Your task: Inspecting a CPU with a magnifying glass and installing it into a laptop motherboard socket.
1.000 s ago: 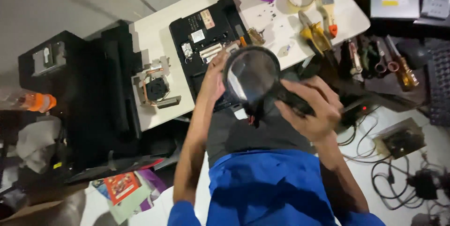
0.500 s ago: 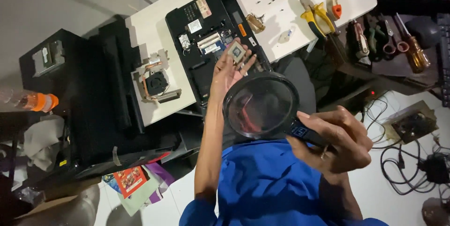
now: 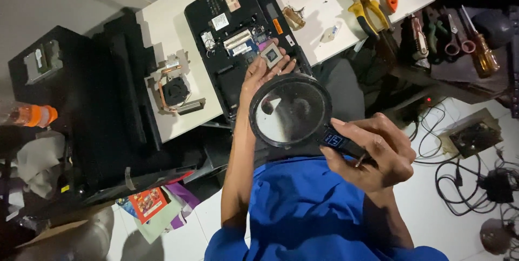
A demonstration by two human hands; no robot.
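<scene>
I see yellow-handled pliers (image 3: pixel 366 8) on the far white table (image 3: pixel 162 23), right of a copper-piped cooling fan (image 3: pixel 174 90). An orange-capped bottle (image 3: pixel 32 115) sits far left; cables (image 3: pixel 476 180) trail at right.

The white table (image 3: pixel 178 28) is lit brightly from above; the surroundings are left dim, and edges are softly blurred.

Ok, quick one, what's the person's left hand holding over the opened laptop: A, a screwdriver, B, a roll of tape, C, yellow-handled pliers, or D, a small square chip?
D: the left hand pinches a small square chip in its fingertips above the opened laptop, while the right hand grips the magnifying glass by its handle.
</scene>
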